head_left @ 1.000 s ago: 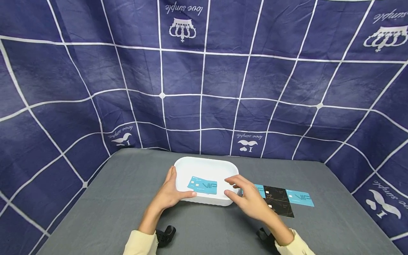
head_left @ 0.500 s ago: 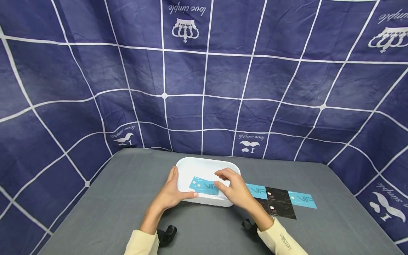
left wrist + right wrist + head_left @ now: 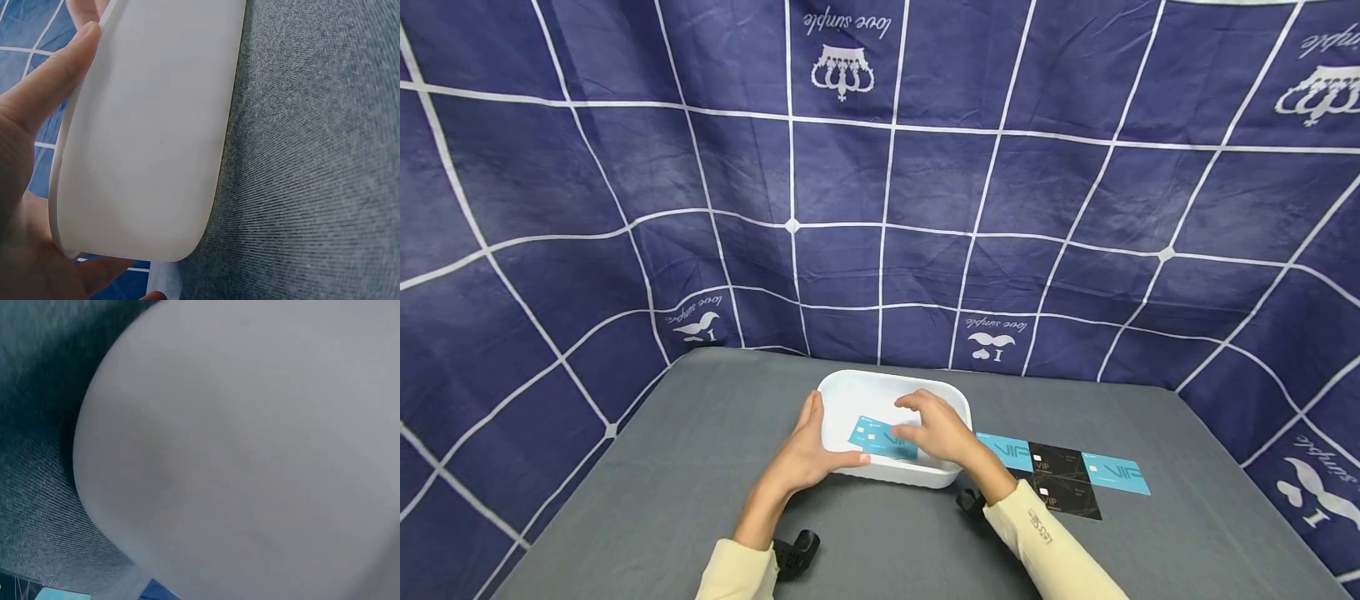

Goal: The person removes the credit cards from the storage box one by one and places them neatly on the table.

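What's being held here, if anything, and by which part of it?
The left hand holds the white tray by its left end, thumb at the near rim. The right hand appears to hold nothing, thumb and fingers apart.

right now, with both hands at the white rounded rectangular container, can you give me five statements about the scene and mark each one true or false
1. The left hand holds the container at its edge. True.
2. The right hand is outside the container. False: its fingers are over the container's inside.
3. Light-blue rectangular cards lie inside the container. True.
4. Every card outside the container is light blue. False: black rectangular cards lie there too.
5. The rightmost card outside is light blue. True.
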Available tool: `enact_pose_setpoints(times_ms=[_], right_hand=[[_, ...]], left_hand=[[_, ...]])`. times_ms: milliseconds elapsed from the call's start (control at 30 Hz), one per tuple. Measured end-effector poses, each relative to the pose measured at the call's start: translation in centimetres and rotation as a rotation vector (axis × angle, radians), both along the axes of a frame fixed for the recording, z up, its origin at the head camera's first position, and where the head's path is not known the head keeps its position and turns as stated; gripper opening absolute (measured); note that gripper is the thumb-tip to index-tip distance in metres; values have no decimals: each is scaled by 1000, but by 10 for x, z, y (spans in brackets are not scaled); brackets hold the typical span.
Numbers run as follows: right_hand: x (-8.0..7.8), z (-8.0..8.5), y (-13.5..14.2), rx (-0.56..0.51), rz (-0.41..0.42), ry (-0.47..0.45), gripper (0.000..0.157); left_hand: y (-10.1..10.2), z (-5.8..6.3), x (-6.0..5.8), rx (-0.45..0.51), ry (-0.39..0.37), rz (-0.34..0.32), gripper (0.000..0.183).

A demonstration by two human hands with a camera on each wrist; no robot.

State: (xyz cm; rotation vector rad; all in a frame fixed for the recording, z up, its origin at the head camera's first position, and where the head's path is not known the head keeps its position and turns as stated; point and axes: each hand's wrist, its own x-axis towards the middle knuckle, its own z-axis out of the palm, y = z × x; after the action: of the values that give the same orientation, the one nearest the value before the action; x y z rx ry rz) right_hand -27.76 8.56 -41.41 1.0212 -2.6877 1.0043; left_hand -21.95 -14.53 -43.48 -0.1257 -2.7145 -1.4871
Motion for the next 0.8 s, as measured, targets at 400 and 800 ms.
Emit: enact_pose_setpoints(times_ms=[400,800], right_hand=[[-18,-17,-6,138,-10,-75,43],[-17,-26,-9,315,36,12,45]], left_hand=[[1,1,0,-1,-13,12,135],[1,2,0,-7,-3,15,133]])
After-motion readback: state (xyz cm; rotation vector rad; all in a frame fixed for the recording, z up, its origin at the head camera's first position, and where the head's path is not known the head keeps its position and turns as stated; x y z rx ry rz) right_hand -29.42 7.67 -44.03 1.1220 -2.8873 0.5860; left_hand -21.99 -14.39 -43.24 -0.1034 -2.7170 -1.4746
